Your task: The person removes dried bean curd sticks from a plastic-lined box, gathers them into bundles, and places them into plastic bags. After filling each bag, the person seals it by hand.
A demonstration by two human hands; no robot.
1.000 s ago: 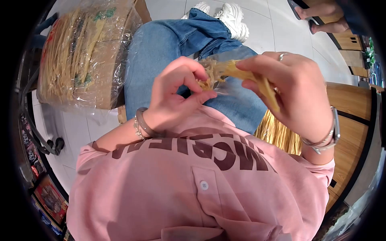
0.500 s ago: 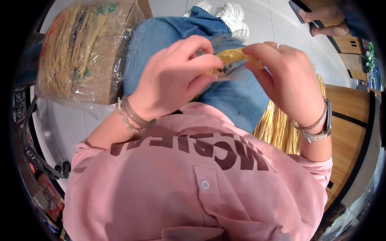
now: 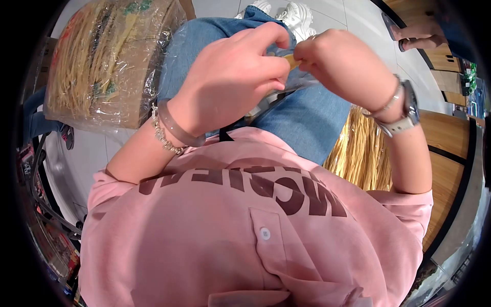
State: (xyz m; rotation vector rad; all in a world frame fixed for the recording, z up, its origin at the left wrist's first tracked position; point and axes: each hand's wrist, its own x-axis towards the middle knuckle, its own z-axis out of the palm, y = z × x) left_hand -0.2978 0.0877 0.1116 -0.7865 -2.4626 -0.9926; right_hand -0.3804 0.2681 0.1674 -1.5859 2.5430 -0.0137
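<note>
Over my lap, my right hand [image 3: 327, 59] pinches a yellow strip [image 3: 292, 61] between its fingertips. My left hand [image 3: 238, 71] is curled close beside it, its fingertips at the strip's other end; the strip is mostly covered by the hands. Under the hands lies clear plastic [image 3: 302, 81], partly hidden. To the left, a plastic-wrapped cardboard box [image 3: 135, 77] bears long yellow strands [image 3: 84, 61]. A bundle of yellow strands [image 3: 360, 153] hangs at the right, beside my thigh.
Wooden cabinets [image 3: 442, 133] stand at the right. Another person's feet [image 3: 417, 38] show at the upper right. A person's dark shoe [image 3: 67, 137] is on the floor at the left, near a black cable [image 3: 43, 197].
My right hand has turned over and moved up and left. The left hand has moved up, and less of the yellow strip shows. A shoe has come into view at the left.
</note>
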